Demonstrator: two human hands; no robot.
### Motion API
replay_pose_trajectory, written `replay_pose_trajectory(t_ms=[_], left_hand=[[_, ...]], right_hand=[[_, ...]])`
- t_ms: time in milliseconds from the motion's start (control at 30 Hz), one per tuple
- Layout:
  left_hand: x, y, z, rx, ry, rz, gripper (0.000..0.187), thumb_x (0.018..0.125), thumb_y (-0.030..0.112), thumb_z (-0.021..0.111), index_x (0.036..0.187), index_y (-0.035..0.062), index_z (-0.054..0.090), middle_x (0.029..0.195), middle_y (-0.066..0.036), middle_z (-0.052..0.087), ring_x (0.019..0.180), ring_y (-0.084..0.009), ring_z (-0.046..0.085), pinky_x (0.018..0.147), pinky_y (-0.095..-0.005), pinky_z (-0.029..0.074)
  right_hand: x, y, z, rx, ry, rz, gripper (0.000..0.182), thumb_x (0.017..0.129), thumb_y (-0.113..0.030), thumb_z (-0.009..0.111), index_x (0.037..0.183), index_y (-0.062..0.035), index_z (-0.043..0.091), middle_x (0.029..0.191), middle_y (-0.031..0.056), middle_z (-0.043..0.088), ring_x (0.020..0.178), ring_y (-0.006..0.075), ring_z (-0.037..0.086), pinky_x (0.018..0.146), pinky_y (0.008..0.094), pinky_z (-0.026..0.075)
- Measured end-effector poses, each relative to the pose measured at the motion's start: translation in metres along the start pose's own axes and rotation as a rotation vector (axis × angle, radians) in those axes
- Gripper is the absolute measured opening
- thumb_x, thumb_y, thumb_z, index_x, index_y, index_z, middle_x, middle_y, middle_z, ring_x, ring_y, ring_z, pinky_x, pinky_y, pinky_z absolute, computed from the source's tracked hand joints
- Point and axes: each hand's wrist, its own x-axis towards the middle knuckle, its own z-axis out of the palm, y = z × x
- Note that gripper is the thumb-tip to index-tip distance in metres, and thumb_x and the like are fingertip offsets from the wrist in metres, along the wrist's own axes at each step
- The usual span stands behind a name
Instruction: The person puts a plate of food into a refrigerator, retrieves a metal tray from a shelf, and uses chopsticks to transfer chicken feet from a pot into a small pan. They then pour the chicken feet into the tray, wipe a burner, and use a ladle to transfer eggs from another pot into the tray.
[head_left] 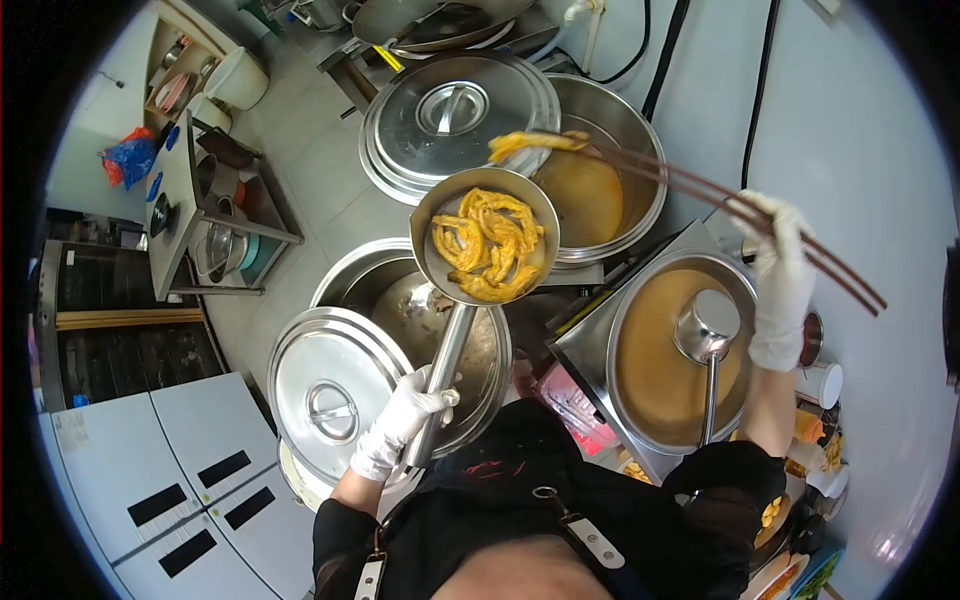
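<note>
My left hand, in a white glove, is closed around the thick handle of a large metal ladle. Several yellow chicken feet lie in its round bowl. My right hand, also gloved, grips a pair of long brown chopsticks. At their far tips hangs another yellow piece, slightly blurred, which looks like a chicken foot. It is above the edge of a steel pot with orange-brown broth, beside a steel lid. The ladle's bowl is between this pot and a nearer one.
The nearer pot holds greyish liquid, with a lid partly over it. On the right, a pot of brown liquid has a smaller ladle in it. A wok is at the back. White cabinets stand left.
</note>
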Motion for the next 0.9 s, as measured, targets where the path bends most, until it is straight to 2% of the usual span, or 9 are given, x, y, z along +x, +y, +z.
replay_pose_trajectory(t_ms=[200, 300, 400, 467, 567, 700, 833, 867, 900], left_hand=[[-0.005, 0.000, 0.004, -0.023, 0.001, -0.008, 0.042, 0.083, 0.010, 0.069, 0.118, -0.0070, 0.052, 0.078, -0.004, 0.058, 0.058, -0.0113, 0.056, 0.055, -0.0230, 0.046], [-0.007, -0.003, 0.002, -0.026, 0.018, -0.003, 0.043, 0.082, 0.010, 0.068, 0.118, -0.0067, 0.052, 0.077, -0.003, 0.057, 0.058, -0.0115, 0.056, 0.055, -0.0231, 0.046], [-0.006, 0.001, -0.003, 0.003, 0.017, -0.002, 0.043, 0.082, 0.010, 0.068, 0.118, -0.0071, 0.052, 0.077, -0.003, 0.057, 0.057, -0.0114, 0.056, 0.055, -0.0229, 0.046], [-0.007, 0.006, -0.006, -0.016, 0.015, -0.010, 0.043, 0.082, 0.008, 0.067, 0.118, -0.0075, 0.052, 0.078, -0.004, 0.059, 0.057, -0.0110, 0.056, 0.056, -0.0226, 0.046], [-0.017, -0.001, -0.004, -0.098, 0.077, -0.014, 0.045, 0.080, 0.008, 0.068, 0.119, -0.0075, 0.051, 0.078, -0.004, 0.059, 0.058, -0.0114, 0.056, 0.056, -0.0226, 0.046], [-0.019, 0.007, 0.001, 0.004, 0.165, -0.011, 0.045, 0.080, 0.008, 0.065, 0.120, -0.0076, 0.051, 0.079, -0.005, 0.060, 0.058, -0.0118, 0.055, 0.055, -0.0230, 0.046], [-0.030, 0.014, 0.008, 0.007, 0.258, -0.039, 0.042, 0.080, 0.007, 0.064, 0.119, -0.0058, 0.054, 0.076, -0.003, 0.058, 0.056, -0.0108, 0.055, 0.052, -0.0227, 0.046], [-0.031, 0.014, 0.009, -0.004, 0.284, -0.037, 0.043, 0.080, 0.008, 0.065, 0.119, -0.0057, 0.054, 0.075, -0.003, 0.058, 0.056, -0.0105, 0.055, 0.051, -0.0222, 0.046], [-0.031, 0.014, 0.010, -0.017, 0.310, -0.034, 0.044, 0.081, 0.008, 0.066, 0.120, -0.0055, 0.054, 0.075, -0.003, 0.058, 0.056, -0.0103, 0.055, 0.050, -0.0217, 0.045]], right_hand=[[-0.047, 0.045, 0.036, -0.127, -0.379, 0.085, 0.028, 0.095, -0.024, 0.057, 0.100, 0.0024, 0.067, 0.100, 0.0138, 0.067, 0.096, 0.0254, 0.065, 0.087, 0.0378, 0.054], [-0.050, 0.022, 0.021, -0.241, -0.221, 0.117, 0.031, 0.097, -0.025, 0.053, 0.101, 0.0032, 0.066, 0.100, 0.0149, 0.067, 0.097, 0.0257, 0.065, 0.086, 0.0361, 0.054], [-0.032, 0.013, -0.007, -0.075, -0.012, 0.073, 0.033, 0.100, -0.023, 0.047, 0.103, 0.0063, 0.064, 0.102, 0.0178, 0.066, 0.099, 0.0271, 0.065, 0.088, 0.0344, 0.053], [-0.009, 0.026, -0.011, -0.146, 0.148, 0.102, 0.032, 0.098, -0.022, 0.051, 0.103, 0.0064, 0.064, 0.105, 0.0160, 0.065, 0.098, 0.0239, 0.066, 0.087, 0.0334, 0.054], [0.051, 0.096, -0.012, -0.214, 0.023, 0.092, 0.029, 0.095, -0.022, 0.057, 0.101, 0.0049, 0.067, 0.102, 0.0120, 0.067, 0.096, 0.0195, 0.066, 0.084, 0.0317, 0.054], [0.122, 0.236, 0.006, -0.194, 0.064, 0.266, 0.032, 0.084, -0.028, 0.072, 0.099, 0.0000, 0.070, 0.094, 0.0078, 0.070, 0.085, 0.0156, 0.066, 0.076, 0.0298, 0.054], [0.160, 0.343, 0.044, -0.408, 0.169, 0.328, 0.023, 0.083, -0.027, 0.072, 0.089, -0.0051, 0.071, 0.087, 0.0030, 0.070, 0.076, 0.0143, 0.064, 0.065, 0.0307, 0.052], [0.164, 0.358, 0.058, -0.206, 0.185, 0.352, 0.023, 0.082, -0.028, 0.074, 0.086, -0.0057, 0.071, 0.082, 0.0022, 0.070, 0.072, 0.0142, 0.063, 0.063, 0.0298, 0.051], [0.172, 0.384, 0.068, -0.184, 0.240, 0.399, 0.032, 0.079, -0.034, 0.075, 0.087, -0.0031, 0.071, 0.079, 0.0097, 0.071, 0.072, 0.0240, 0.065, 0.070, 0.0378, 0.050]])
